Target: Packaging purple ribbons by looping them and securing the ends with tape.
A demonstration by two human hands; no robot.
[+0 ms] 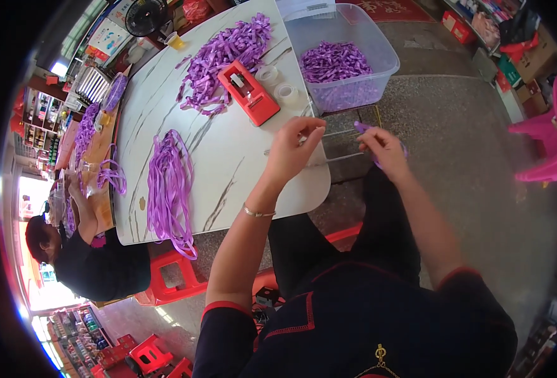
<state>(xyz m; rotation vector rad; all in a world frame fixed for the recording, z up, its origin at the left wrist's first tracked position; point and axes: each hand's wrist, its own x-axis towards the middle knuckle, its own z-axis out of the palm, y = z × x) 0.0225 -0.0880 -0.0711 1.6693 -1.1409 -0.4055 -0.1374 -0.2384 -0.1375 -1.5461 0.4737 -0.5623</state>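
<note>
My left hand [295,148] is raised over the table's right edge. Its fingers are curled toward the thumb, and whatever may be between them is too small to make out. Beyond the edge, my right hand [385,151] pinches a purple ribbon [363,127], whose other part shows behind the fingers. Near my left hand lies a red tape dispenser [262,108], with clear tape rolls [286,93] beside it. A large pile of purple ribbon pieces [228,53] spreads behind the dispenser. Long purple ribbons [170,189] lie in a bundle at the table's left, their ends hanging over the near edge.
A clear plastic bin [388,66] with purple pieces inside stands beyond the table's right corner. Pink plastic chairs [552,138] are at the far right. On the left, another person [95,264] sits at a wooden table with more ribbons. A yellow cup [175,41] stands near a black fan [147,17].
</note>
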